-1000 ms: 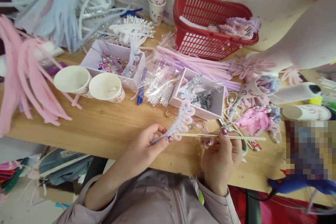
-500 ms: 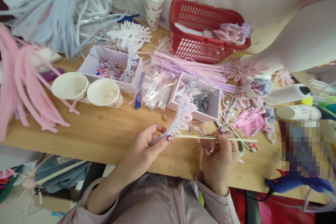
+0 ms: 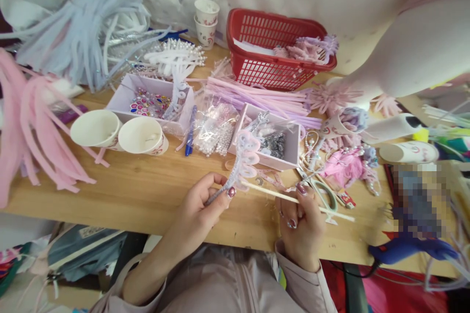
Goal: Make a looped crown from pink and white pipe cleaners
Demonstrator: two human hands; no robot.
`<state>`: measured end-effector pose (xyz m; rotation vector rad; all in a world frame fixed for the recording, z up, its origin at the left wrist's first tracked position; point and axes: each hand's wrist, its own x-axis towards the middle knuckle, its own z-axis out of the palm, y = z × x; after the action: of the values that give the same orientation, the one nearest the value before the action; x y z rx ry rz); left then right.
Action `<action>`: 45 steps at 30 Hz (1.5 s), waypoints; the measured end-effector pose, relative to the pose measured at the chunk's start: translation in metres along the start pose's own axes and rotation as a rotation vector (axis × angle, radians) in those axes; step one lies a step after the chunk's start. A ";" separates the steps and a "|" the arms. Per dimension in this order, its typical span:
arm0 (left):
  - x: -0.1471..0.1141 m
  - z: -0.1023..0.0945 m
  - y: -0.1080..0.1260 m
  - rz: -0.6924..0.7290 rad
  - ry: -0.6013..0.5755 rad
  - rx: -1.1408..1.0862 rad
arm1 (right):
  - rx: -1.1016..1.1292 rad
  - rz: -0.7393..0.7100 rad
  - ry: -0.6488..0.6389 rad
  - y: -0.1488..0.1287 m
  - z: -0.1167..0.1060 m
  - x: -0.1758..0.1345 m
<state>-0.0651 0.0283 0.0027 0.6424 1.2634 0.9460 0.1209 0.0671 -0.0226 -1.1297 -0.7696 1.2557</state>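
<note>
My left hand (image 3: pixel 205 203) pinches the lower stem of a curved pipe-cleaner piece (image 3: pixel 235 173), wrapped in grey-lilac with pink and white loops along its right side. The piece stands tilted above the table. My right hand (image 3: pixel 303 217) is closed around a thin pale wooden stick (image 3: pixel 267 191). Its left tip is at the lowest loops; whether it touches them I cannot tell. The other end slopes down past my right hand, over green-handled scissors (image 3: pixel 326 194). Just behind the loops is a small lilac box (image 3: pixel 290 156) of silver trimmings.
Paper cups (image 3: pixel 141 134), a gem-filled box (image 3: pixel 121 100) and a bag of pearls (image 3: pixel 216 129) stand behind my left hand. Pink pipe cleaners (image 3: pixel 40 127) lie at left. A red basket (image 3: pixel 249 76) is at the back. A blue glue gun (image 3: pixel 404 250) sits at right.
The stick has tilted, its right end dropping while the left tip stays by the loops. The looped piece stands slightly more upright. The whole view has shifted a little.
</note>
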 end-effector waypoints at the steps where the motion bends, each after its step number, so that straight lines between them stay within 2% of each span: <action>1: 0.000 0.001 0.000 0.006 0.011 -0.009 | -0.002 0.001 -0.016 0.001 -0.002 -0.001; 14: 0.000 0.013 -0.006 0.047 0.067 -0.198 | -0.032 0.038 -0.077 0.007 -0.013 -0.009; 23: -0.003 0.019 -0.007 0.104 0.087 -0.270 | -0.008 0.110 -0.035 0.006 -0.015 -0.009; 30: -0.007 0.021 0.000 0.133 0.098 -0.331 | 0.029 0.191 -0.014 0.008 -0.014 -0.010; 35: -0.009 0.020 0.003 0.123 0.081 -0.341 | 0.039 0.256 -0.076 0.005 -0.010 -0.008; 42: -0.011 0.018 0.005 0.123 0.115 -0.323 | 0.024 0.346 -0.134 -0.004 -0.014 -0.011; 45: -0.011 0.018 0.003 0.127 0.132 -0.311 | 0.027 0.340 -0.208 -0.007 -0.013 -0.014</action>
<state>-0.0482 0.0222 0.0148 0.4240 1.1673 1.2773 0.1328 0.0511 -0.0183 -1.1515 -0.7299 1.6845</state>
